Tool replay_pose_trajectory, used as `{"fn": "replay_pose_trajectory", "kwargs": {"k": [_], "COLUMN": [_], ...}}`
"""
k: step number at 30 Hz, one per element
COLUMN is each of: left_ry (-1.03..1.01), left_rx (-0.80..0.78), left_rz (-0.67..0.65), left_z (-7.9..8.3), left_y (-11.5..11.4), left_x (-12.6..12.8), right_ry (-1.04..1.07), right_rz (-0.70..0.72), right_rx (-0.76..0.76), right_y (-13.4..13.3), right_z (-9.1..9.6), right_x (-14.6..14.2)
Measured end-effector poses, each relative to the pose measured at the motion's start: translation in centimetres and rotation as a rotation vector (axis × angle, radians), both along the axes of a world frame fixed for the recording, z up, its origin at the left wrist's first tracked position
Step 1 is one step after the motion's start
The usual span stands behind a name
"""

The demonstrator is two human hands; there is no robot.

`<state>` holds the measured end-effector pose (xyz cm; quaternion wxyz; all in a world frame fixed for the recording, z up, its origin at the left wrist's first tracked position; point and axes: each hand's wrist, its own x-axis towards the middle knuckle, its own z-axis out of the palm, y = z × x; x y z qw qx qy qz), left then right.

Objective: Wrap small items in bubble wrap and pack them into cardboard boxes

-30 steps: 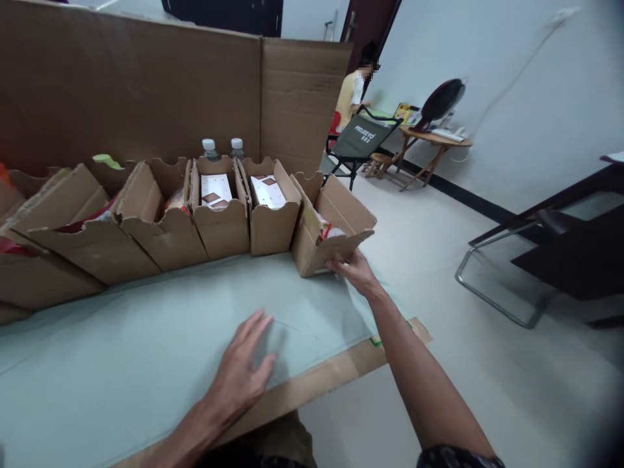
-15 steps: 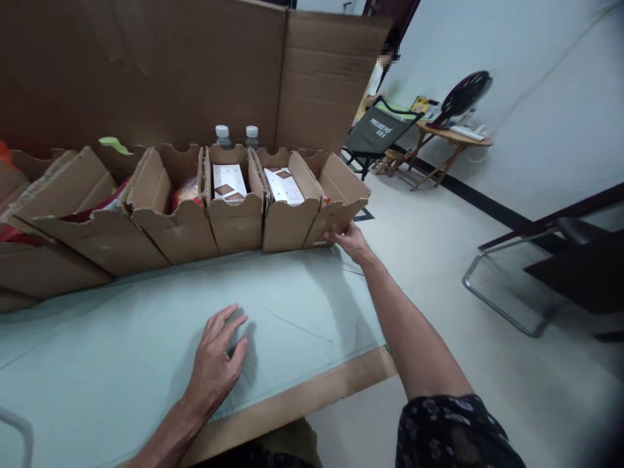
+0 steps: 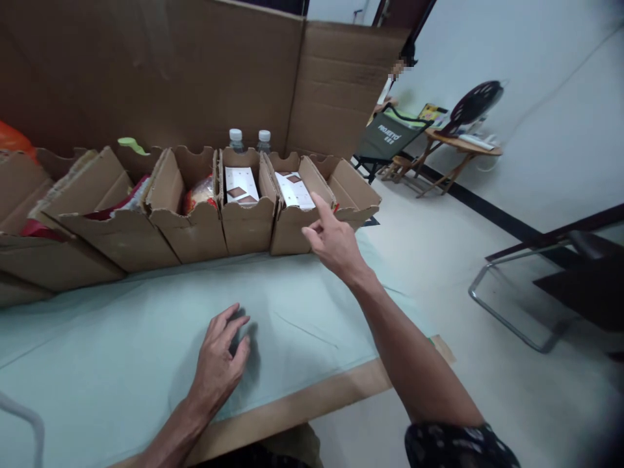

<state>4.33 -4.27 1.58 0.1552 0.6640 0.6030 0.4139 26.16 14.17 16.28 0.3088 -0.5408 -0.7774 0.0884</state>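
My right hand [image 3: 336,242] is raised in front of the row of cardboard bins, index finger stretched out and thumb apart, holding nothing. Its fingertip overlaps the front of a bin [image 3: 295,232] in which a white box with brown diamond shapes [image 3: 296,189] lies; I cannot tell if it touches. The rightmost bin [image 3: 358,185] is partly hidden behind this hand. My left hand [image 3: 219,357] rests on the pale green cloth [image 3: 141,325] with loosely curved, spread fingers and nothing in them. A second white box [image 3: 242,184] sits one bin to the left.
Further left, bins hold a clear and red packet [image 3: 201,195] and a dark red package [image 3: 117,207]. Two white-capped bottles [image 3: 236,140] stand behind the bins, before a tall cardboard panel [image 3: 195,78]. A folding chair [image 3: 390,138], a small wooden table [image 3: 463,146] and a person are beyond.
My right hand has left the lower front of the rightmost bin and moved up and left, index finger now extended. My left hand stays on the cloth. The view has shifted slightly.
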Motion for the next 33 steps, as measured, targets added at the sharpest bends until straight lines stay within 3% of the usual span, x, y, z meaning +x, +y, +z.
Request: {"fn": "replay_pose_trajectory", "kwargs": {"k": [3, 6, 8, 11, 16, 19, 21, 23, 25, 28, 30, 33], "left_ry": [-0.03, -0.109, -0.168, -0.23, -0.264, -0.292, -0.334, -0.403, -0.486, -0.574, -0.607, -0.634], "left_rx": [0.0, -0.023, -0.05, -0.067, -0.102, -0.092, -0.09, -0.129, -0.168, -0.166, -0.149, -0.116], "left_rz": [0.054, 0.107, 0.136, 0.157, 0.127, 0.065, -0.018, -0.115, -0.226, -0.332, -0.265, -0.062], "left_z": [-0.1, 0.1, 0.4, 0.8, 1.4, 2.5, 3.6, 4.6, 5.2, 5.1, 4.5, 3.9], "left_y": [0.3, 0.4, 0.4, 0.2, -0.4, -0.9, -0.9, -0.6, -0.2, 0.2, -0.1, -1.3], "left_x": [-0.3, -0.5, -0.4, -0.3, -0.6, -0.3, 0.6, 2.2, 4.0, 6.1, 6.1, 3.7], "right_ry": [-0.208, -0.228, -0.167, -0.051, 0.056, 0.349, 0.548, 0.599, 0.516, 0.392, 0.38, 0.411], "right_rz": [-0.102, -0.145, -0.106, -0.002, 0.136, -0.158, -0.339, -0.394, -0.423, -0.467, -0.426, -0.239], "right_rx": [-0.041, -0.004, 0.039, 0.117, 0.171, 0.172, 0.12, -0.009, -0.107, -0.128, -0.112, -0.094], "right_y": [1.6, 0.1, -3.1, -10.0, -21.3, -25.7, -27.3, -27.6, -26.8, -24.5, -22.7, -19.5], "right_z": [0.9, 0.4, -0.1, -0.5, -1.7, -4.1, -5.9, -7.5, -8.4, -8.4, -7.7, -6.6], "right_x": [-2.1, -1.9, -0.7, 2.4, 10.9, 15.5, 17.0, 17.1, 15.9, 12.9, 10.5, 6.6]}}
